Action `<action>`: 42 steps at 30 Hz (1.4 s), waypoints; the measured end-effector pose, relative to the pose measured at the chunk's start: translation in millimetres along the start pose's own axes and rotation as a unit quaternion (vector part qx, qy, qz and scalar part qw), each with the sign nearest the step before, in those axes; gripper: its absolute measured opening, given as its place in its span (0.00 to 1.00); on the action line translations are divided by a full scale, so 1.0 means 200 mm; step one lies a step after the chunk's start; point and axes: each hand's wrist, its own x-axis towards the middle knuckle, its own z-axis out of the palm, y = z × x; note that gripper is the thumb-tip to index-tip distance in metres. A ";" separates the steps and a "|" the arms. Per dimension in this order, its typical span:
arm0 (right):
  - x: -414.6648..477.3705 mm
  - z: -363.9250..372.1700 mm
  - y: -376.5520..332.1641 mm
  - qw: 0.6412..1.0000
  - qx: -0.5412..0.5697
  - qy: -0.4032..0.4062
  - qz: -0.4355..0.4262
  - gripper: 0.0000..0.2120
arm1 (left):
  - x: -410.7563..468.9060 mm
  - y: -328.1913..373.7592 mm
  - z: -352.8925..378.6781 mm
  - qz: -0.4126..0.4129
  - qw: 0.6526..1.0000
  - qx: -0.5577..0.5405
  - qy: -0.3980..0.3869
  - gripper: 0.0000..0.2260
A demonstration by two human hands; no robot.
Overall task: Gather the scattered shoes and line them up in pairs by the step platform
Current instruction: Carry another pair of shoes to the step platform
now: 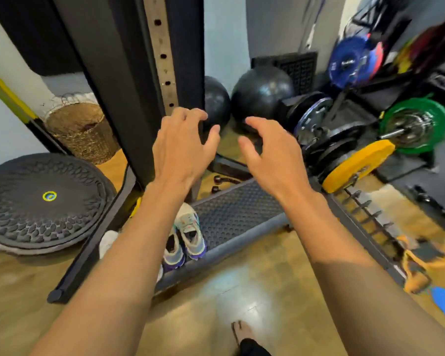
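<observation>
A pair of grey sneakers with purple soles stands side by side on the left end of the dark studded step platform. Part of a white shoe shows left of my left forearm, mostly hidden by it. My left hand and my right hand hover in the air above the platform, both held out with fingers loosely curled and holding nothing.
A black rack upright rises at the left centre. A black balance dome and a wicker basket lie left. Black balls and weight plates crowd the back right. A foot shows below.
</observation>
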 end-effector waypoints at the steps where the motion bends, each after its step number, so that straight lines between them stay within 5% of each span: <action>1: -0.03 -0.14 -0.03 1.000 -0.007 0.030 0.007 0.21 | 0.02 0.11 -0.07 0.027 1.000 -0.013 0.006 0.17; 9: -0.52 -1.20 -0.10 0.966 -0.103 0.215 0.100 0.19 | -0.05 1.13 -0.42 0.223 0.963 -0.154 -0.008 0.17; 17: -1.54 -2.23 -0.13 0.875 -0.259 0.352 0.207 0.19 | -0.75 2.31 -0.74 0.404 0.861 -0.306 -0.047 0.17; 31: -3.50 -3.29 -0.35 0.694 -0.430 0.421 0.395 0.20 | -2.49 3.71 -1.28 0.557 0.661 -0.482 -0.145 0.18; 42: -4.58 -3.89 -0.14 0.536 -0.515 0.432 0.511 0.19 | -3.54 4.73 -1.36 0.615 0.521 -0.555 -0.207 0.17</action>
